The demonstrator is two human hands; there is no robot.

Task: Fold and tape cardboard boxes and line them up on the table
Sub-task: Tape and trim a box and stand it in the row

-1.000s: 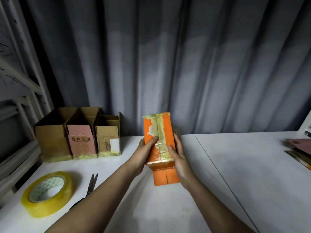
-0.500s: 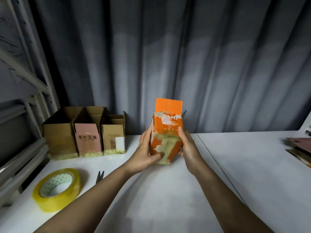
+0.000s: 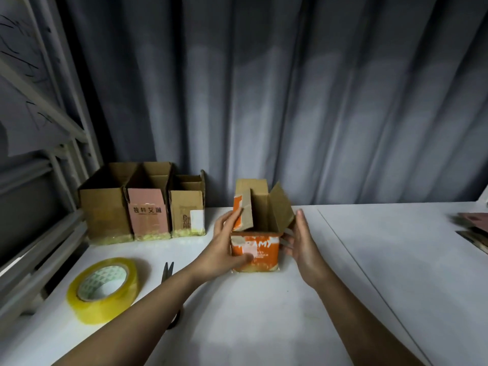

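The orange box [image 3: 255, 253] stands upright on the white table [image 3: 264, 313], top flaps open, yellowed tape along its base. At its ten o'clock, three open-topped cardboard boxes [image 3: 144, 204] sit touching in a row: plain brown, pink-fronted, and a smaller brown one.

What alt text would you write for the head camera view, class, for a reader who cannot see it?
A person's left hand and right hand steady an upright orange box with open top flaps on a white table. Three open cardboard boxes stand lined up at back left, before a grey curtain. A yellow tape roll and scissors lie near left.
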